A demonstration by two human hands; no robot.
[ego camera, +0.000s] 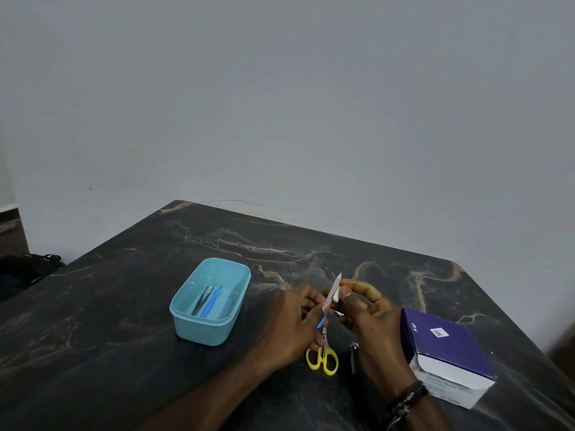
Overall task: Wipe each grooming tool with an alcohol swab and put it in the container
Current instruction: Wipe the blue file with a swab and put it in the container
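Spanning the foreground below a grey wall (280, 104), the dark marble table (124, 353) carries a blue plastic container (210, 301); above it, left hand (295, 321) pinches a blue-handled metal nail file (330, 298), right hand (367, 309) pinching a white swab (337, 295) around its blade.

We've got a dark marbled counter (155, 306) with slight sheen, matte blue plastic tub (186, 321), shiny metal file (334, 287), glossy cardboard box (451, 346).

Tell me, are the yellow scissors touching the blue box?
Apart. The head view shows dark table between the yellow scissors and the blue container.
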